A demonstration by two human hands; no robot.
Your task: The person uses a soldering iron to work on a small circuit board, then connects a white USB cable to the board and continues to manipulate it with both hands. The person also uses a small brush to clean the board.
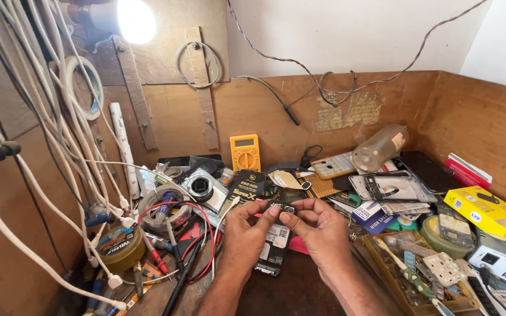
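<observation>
Both your hands meet at the middle of the bench. Your left hand (247, 225) and right hand (317, 225) are each closed in a fingertip pinch on one small dark part (280, 208), held just above an opened phone (273, 248) that lies on the bench below them.

The pinch looks thin, so the part could slip and drop among the clutter at 6 o'clock, where it would be hard to find. The red and black probe leads (191, 246) lie at 9 o'clock just beside your left wrist; a sweep of the forearm could drag them across the phone. White cables (48, 175) hang further out at 9 o'clock and could snag a raised elbow.

At 4 o'clock, a clear tray (382, 257) holds a green-handled tool (408, 275) and a white pierced plate (443, 268). At 3 o'clock lies a yellow box (484, 210), contents hidden. At 1 o'clock a plastic bottle (380, 146) lies tipped over; I cannot tell whether anything is in it.
</observation>
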